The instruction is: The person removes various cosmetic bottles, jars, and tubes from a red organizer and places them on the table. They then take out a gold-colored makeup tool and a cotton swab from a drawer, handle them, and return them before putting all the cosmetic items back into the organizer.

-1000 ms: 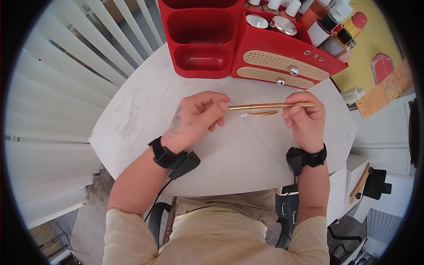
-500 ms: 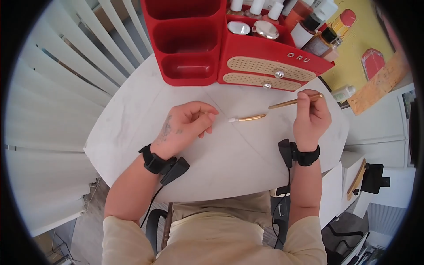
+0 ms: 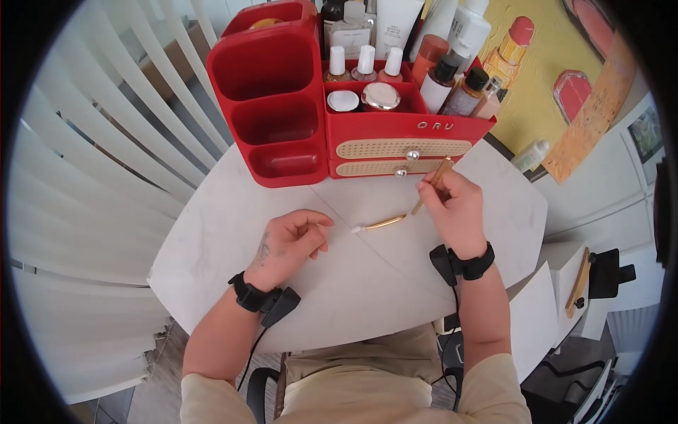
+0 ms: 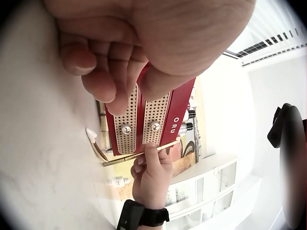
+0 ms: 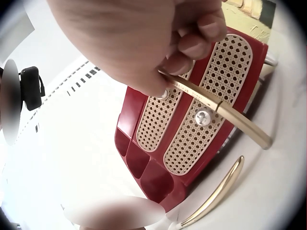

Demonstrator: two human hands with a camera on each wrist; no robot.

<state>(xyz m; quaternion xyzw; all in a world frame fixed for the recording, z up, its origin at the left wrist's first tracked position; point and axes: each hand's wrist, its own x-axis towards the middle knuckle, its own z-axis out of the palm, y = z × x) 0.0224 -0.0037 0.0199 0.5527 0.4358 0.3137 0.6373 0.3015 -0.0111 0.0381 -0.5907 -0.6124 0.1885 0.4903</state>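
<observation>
My right hand (image 3: 455, 215) pinches a slim gold pen-shaped stick (image 3: 443, 168) between thumb and fingers. In the right wrist view, the stick (image 5: 240, 120) slants down with its lower end close over the white tabletop. Beside that end lies a curved gold-handled applicator (image 3: 387, 222) with a white tip; the right wrist view shows its shiny handle (image 5: 218, 191). To the left of the applicator, my left hand (image 3: 286, 244) hovers with loosely curled fingers and nothing in them. Its fingertips (image 4: 103, 88) show bare in the left wrist view.
A red organizer (image 3: 417, 127) with two woven-front drawers stands behind the hands. Its open compartments (image 3: 275, 126) are at the left; nail polish bottles (image 3: 366, 63) and jars (image 3: 381, 95) fill the right. A small bottle (image 3: 531, 155) lies near a yellow painting (image 3: 519, 92). White blinds hang left.
My left hand has come off the stick's end. The right hand has carried the stick left toward the applicator and tilted it from level to steep. The head view has shifted, showing more of the organizer.
</observation>
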